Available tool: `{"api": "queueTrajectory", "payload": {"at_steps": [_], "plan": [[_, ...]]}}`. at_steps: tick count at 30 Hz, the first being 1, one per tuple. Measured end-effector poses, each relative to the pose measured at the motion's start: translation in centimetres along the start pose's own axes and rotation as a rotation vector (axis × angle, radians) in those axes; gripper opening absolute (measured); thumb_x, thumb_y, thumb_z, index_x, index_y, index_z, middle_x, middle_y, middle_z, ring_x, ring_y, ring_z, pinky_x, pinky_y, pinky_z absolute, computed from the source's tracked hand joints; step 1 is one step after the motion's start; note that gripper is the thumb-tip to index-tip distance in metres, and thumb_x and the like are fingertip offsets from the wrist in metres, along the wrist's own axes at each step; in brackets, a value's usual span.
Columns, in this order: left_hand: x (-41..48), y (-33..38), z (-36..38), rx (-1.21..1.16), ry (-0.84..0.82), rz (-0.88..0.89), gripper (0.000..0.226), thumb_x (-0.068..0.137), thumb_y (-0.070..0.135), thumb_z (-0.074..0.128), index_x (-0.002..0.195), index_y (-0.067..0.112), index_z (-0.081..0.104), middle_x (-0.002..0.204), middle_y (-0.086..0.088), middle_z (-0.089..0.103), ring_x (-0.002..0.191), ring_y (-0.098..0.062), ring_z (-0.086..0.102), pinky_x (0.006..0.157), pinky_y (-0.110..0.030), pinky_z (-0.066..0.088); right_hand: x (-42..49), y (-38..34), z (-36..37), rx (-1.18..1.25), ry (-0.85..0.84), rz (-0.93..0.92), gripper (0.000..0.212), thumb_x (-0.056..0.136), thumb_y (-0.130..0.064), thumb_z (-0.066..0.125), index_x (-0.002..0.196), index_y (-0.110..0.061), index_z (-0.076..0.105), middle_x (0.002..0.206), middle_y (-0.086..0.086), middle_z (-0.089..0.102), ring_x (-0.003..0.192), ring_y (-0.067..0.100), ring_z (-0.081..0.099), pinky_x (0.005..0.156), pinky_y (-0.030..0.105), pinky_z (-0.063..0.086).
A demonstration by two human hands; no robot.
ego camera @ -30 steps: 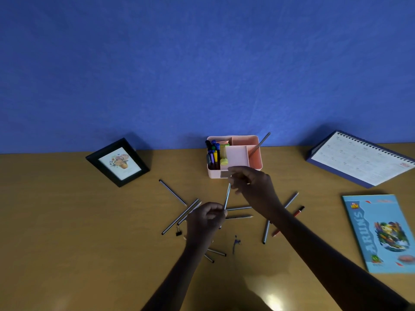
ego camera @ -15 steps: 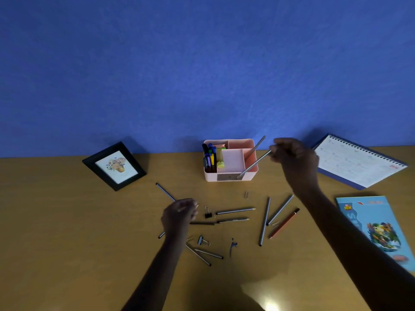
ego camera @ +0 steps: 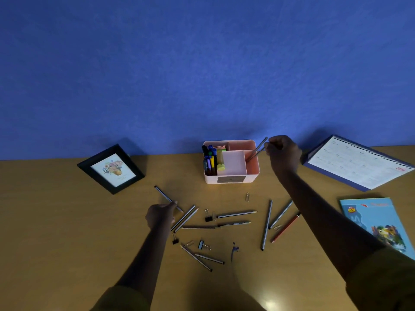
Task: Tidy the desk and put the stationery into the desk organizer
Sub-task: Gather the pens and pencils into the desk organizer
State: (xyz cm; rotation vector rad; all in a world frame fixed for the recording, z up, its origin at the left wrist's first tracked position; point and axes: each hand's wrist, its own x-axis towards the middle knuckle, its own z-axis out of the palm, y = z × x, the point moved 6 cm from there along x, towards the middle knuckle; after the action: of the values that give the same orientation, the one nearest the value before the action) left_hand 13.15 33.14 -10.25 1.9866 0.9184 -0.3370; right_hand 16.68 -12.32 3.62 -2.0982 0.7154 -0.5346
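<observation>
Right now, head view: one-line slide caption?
Right hand holds a pencil standing in the pink organizer; left hand pinches a loose pencil on the desk.

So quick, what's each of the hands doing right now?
Left hand: pinching a loose pencil on the desk.
Right hand: holding a grey pencil in the organizer.

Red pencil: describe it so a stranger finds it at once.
Start at the pink desk organizer, then come forward and right toward the blue notebook. The red pencil lies slanted there, beside grey pencils. It alone has a reddish-brown barrel.
</observation>
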Motion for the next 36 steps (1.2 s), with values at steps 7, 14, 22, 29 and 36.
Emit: {"api": "queueTrajectory", "payload": {"at_steps": [7, 14, 22, 29, 36], "plan": [[1.4, 0.1, 0.5, 0.095, 0.054, -0.075, 0.039, 0.076, 0.042, 0.094, 0.073, 0.008, 0.075, 0.061, -0.004, 0.074, 0.055, -0.02, 0.075, 0.066, -0.045, 0.068, -0.1, 1.3, 1.6, -0.007, -0.009, 0.09, 0.016, 0.092, -0.018, 0.078, 0.104, -0.019, 0.067, 0.09, -0.004, 0.075, 0.082, 0.013, 0.072, 0.073, 0.044, 0.064], [0.8, 0.9, 0.5, 0.041, 0.03, -0.14, 0.03, 0.08, 0.029, 0.094, 0.076, 0.006, 0.076, 0.068, -0.004, 0.076, 0.057, -0.017, 0.077, 0.067, -0.041, 0.069, 0.3, 1.5, 2.0, -0.003, -0.02, 0.084, 0.019, 0.095, -0.017, 0.074, 0.105, -0.023, 0.061, 0.088, -0.007, 0.073, 0.08, 0.013, 0.075, 0.07, 0.048, 0.066], [-0.2, 1.6, 0.3, -0.069, -0.006, -0.165, 0.024, 0.083, 0.017, 0.091, 0.077, 0.0, 0.076, 0.074, -0.011, 0.078, 0.063, -0.024, 0.078, 0.069, -0.042, 0.068, 0.2, 1.9, 2.0, 0.001, -0.025, 0.109, 0.019, 0.095, -0.016, 0.074, 0.106, -0.023, 0.061, 0.087, -0.007, 0.075, 0.079, 0.011, 0.076, 0.072, 0.05, 0.067], [-1.7, 2.0, -0.1, -0.147, -0.061, -0.171, 0.019, 0.084, 0.015, 0.087, 0.076, 0.001, 0.076, 0.076, -0.011, 0.078, 0.07, -0.023, 0.08, 0.077, -0.042, 0.068, -3.3, 0.7, -0.1, 0.078, -0.034, 0.059, 0.015, 0.097, -0.017, 0.071, 0.112, -0.019, 0.067, 0.088, -0.007, 0.076, 0.079, 0.011, 0.075, 0.073, 0.05, 0.066], [-6.8, 3.3, 3.2, -0.49, -0.439, -0.353, 0.021, 0.09, 0.012, 0.082, 0.096, -0.007, 0.075, 0.089, -0.02, 0.08, 0.078, -0.023, 0.078, 0.076, -0.034, 0.066, -12.1, -2.2, 0.9, 0.068, -0.467, -0.061, 0.016, 0.098, -0.02, 0.076, 0.111, -0.027, 0.07, 0.098, -0.011, 0.073, 0.086, 0.004, 0.072, 0.068, 0.022, 0.06]]}}
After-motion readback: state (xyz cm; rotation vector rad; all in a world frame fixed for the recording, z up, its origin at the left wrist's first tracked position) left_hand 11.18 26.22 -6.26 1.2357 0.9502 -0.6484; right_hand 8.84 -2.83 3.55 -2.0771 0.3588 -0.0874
